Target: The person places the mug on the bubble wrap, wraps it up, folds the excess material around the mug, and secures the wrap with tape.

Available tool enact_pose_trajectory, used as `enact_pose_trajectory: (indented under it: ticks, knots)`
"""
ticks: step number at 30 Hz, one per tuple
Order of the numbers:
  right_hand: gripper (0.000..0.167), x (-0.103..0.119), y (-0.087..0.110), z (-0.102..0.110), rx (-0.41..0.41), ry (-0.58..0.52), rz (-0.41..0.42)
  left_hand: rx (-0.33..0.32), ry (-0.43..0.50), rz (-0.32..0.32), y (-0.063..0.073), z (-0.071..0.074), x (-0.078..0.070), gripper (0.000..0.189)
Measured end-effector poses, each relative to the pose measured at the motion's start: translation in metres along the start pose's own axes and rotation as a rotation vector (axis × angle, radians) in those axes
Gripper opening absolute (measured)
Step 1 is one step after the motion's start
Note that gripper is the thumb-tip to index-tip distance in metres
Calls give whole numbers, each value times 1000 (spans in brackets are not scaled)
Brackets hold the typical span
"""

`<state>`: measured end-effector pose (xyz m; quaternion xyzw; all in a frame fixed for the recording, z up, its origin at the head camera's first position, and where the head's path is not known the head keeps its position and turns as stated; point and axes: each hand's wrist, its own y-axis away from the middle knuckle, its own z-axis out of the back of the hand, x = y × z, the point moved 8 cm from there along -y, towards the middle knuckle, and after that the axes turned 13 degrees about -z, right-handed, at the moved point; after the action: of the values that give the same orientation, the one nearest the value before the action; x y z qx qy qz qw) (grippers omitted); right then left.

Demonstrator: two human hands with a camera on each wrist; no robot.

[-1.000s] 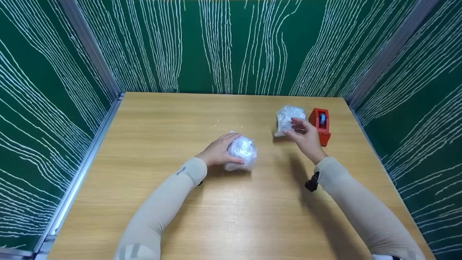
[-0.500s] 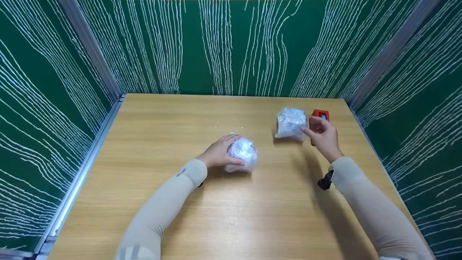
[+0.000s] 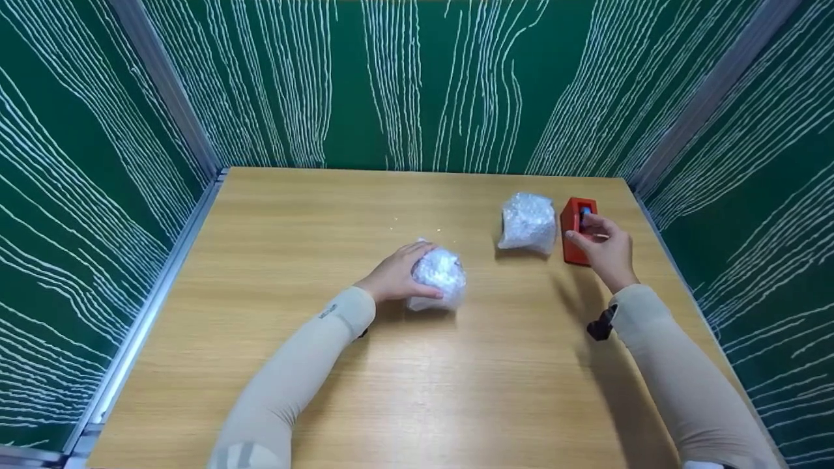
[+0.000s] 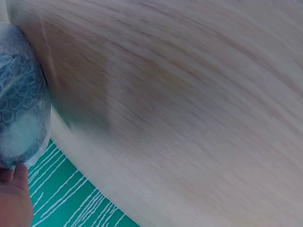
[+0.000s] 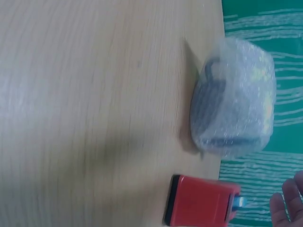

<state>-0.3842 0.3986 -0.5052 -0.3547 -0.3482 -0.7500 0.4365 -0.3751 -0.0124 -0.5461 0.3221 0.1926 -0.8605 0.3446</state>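
My left hand [image 3: 397, 272] grips a rounded bundle in bubble wrap [image 3: 442, 279] near the middle of the wooden table, thumb along its front side and fingers over its back. What is inside the wrap is hidden. In the left wrist view this bundle [image 4: 21, 99] fills the left edge above a fingertip. Over at the right, my right hand [image 3: 607, 251] hovers at a red tape dispenser [image 3: 573, 231], thumb and fingers apart and partly covering it. The right wrist view shows its fingers [image 5: 294, 201] a little away from the dispenser [image 5: 201, 203].
A second bubble-wrapped item [image 3: 529, 223], dark inside, stands just left of the dispenser. Tiny white specks lie on the table [image 3: 313, 221] behind the left hand. Green walls with white lines [image 3: 456, 85] enclose the table at the back and sides.
My right hand has moved right, from the second wrapped item across to the tape dispenser. My left hand and its bundle have stayed in place.
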Motion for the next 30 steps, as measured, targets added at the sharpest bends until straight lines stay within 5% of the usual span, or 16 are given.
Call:
enact_pose_trajectory:
  ticks: [13, 17, 30]
  knots:
    - [78, -30, -22, 10, -16, 55, -104, -10, 44, 6, 1, 0, 0, 113]
    - [81, -42, -26, 6, 25, 0, -199, -12, 29, 2, 0, -1, 2, 109]
    - [73, -31, -1, 0, 86, -96, -328, -18, 32, 15, 0, 0, 2, 111]
